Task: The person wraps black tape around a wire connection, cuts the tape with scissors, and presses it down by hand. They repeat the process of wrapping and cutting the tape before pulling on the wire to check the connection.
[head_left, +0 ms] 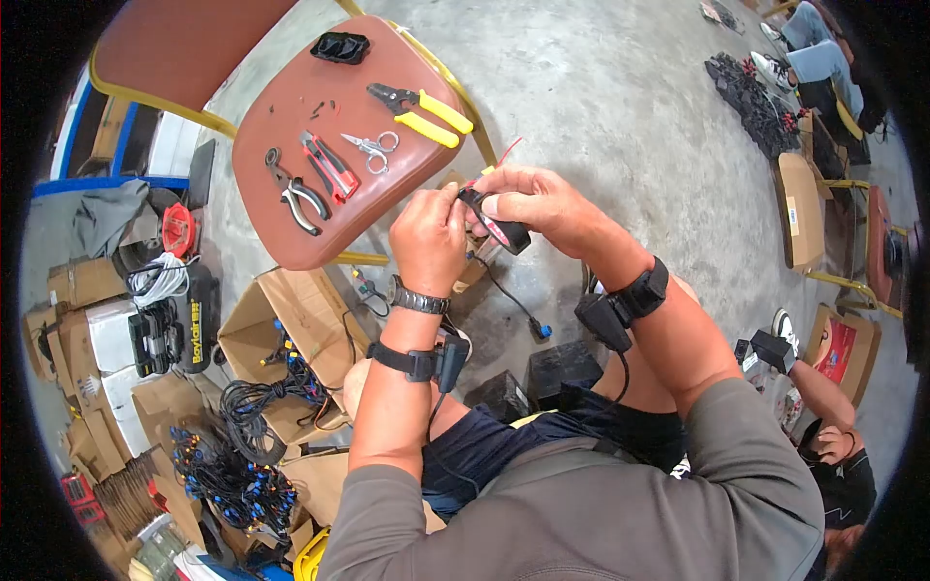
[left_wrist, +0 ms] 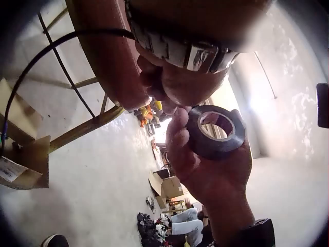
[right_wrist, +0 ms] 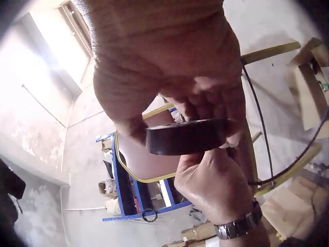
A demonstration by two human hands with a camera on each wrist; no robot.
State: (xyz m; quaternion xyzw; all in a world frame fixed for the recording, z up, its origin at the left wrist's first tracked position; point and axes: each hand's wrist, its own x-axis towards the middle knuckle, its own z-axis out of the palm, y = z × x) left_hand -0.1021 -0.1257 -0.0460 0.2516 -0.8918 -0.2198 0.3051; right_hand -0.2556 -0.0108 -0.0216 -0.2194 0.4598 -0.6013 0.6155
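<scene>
Hands, position: together, in front of the torso, meeting at the tape roll.
Right hand: clamped on the black tape roll, thumb and fingers at its sides.
Left hand: fingers curled; fingertips pinch a thin dark piece at the edge of the roll. Whether this is tape end or cable cannot be told.
Tape roll, location: within the right hand, just beside the left fingertips; its open core faces the left wrist camera.
Red wire: projects just beyond the right hand's fingers.
Yellow piece: just beside the right index finger.
Black cable: hangs below the hands, with a blue connector at its lower end.
Chair seat: beyond the left hand, to its left.
Tools on seat, nearest the hands first: folding scissors, red-and-black cutter, pliers; yellow-handled stripper farther forward.
Cardboard box: open, left of and below the left hand; bundled cables at its mouth.
Watch: on the left wrist.
</scene>
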